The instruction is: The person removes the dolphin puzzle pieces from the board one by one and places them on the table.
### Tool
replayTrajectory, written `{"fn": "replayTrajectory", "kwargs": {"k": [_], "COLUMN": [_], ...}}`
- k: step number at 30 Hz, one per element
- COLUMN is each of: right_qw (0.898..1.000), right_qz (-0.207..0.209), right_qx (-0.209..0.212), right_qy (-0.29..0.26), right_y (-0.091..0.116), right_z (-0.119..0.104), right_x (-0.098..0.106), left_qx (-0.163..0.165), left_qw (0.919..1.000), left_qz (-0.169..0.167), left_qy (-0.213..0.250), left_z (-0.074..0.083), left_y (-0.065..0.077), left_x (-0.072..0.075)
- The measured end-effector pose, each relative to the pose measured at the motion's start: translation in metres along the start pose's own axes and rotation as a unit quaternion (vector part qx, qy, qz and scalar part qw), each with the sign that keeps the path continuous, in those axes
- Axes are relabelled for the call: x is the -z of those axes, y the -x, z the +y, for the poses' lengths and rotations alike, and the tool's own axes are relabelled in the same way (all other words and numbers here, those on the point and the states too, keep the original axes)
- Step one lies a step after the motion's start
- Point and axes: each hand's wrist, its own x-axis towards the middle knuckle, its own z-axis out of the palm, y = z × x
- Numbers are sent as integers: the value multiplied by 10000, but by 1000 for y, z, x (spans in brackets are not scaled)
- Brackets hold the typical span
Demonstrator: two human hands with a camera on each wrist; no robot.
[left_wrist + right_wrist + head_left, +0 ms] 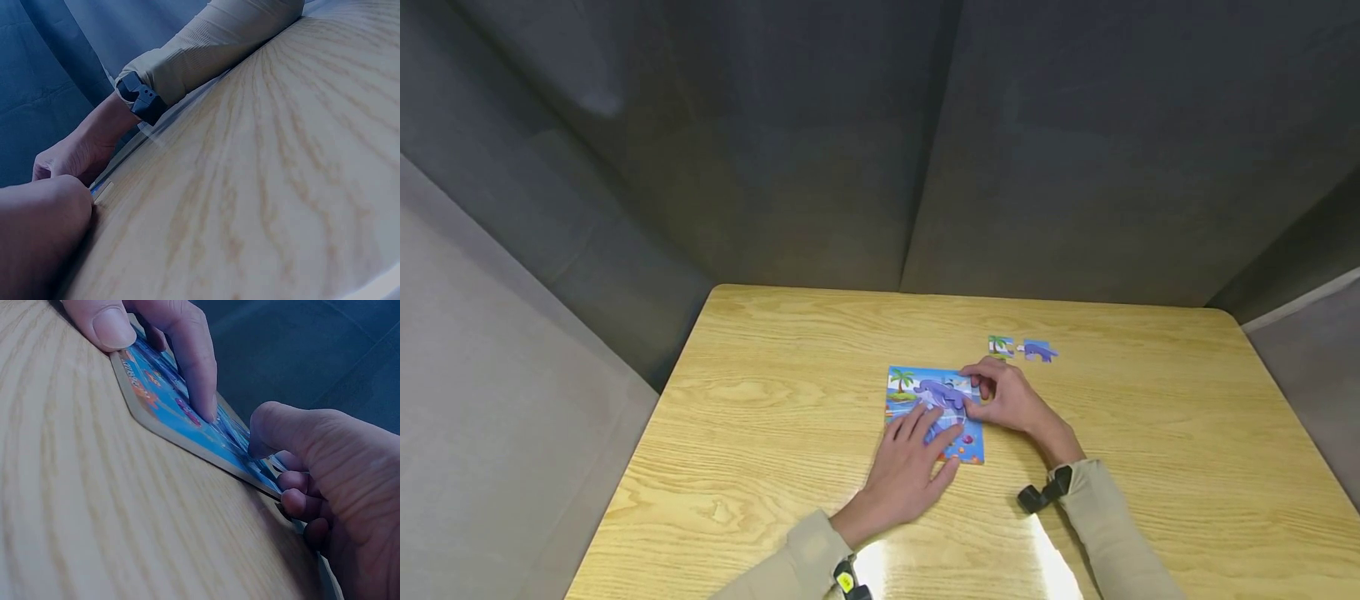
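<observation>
A blue sea-picture jigsaw puzzle [973, 446] with a purple dolphin and a palm tree lies flat on the table. My left hand [907, 468] rests on its lower left part with the fingers spread; in the right wrist view, the left thumb [114, 328] sits at a corner of the board. Over the upper right part, my right hand [1011, 400] pinches a puzzle piece between thumb and index finger, largely hidden by the fingers. In the right wrist view the right thumb [275, 428] bends down onto the board, with the other fingers curled at its edge.
Two loose puzzle pieces lie behind the right hand: one with a palm tree [1000, 347], one with part of a dolphin [1037, 350]. The wooden table [760, 417] is bounded at the back by a dark curtain [820, 183].
</observation>
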Motion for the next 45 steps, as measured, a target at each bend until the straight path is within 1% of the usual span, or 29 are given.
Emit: {"fn": "replayTrajectory", "kwargs": {"k": [4,9,14,20,25,29,34,38,41,45], "right_qw": [10000,10000,9998,9998,9992,9979,9950,9902,9858,9803], "right_qz": [30,51,40,141,365,538,680,826,872,851], "right_qx": [45,65,173,120,-62,-261,-718,-1129,-1432,-1783], "right_qy": [-22,-42,16,-74,-148,-230,-143,38,64,4], "right_y": [0,0,-3,-4,2,13,28,39,47,57], "right_z": [-1,-2,-2,-1,10,23,42,60,74,92], "right_x": [0,-1,1,14,28,43,71,98,117,134], "left_qx": [-10,6,34,52,70,67,44,32,29,34], "left_qw": [10000,10000,10000,10000,10000,10000,9999,9998,9998,9998], "left_qz": [29,-8,-34,-3,4,39,119,144,149,148], "left_qy": [-12,-27,-12,-1,-20,26,77,104,124,102], "left_z": [0,0,-1,-2,-2,-1,0,0,0,-1], "left_y": [0,2,2,0,0,1,1,1,1,2], "left_x": [0,1,2,2,1,1,2,2,2,2]}}
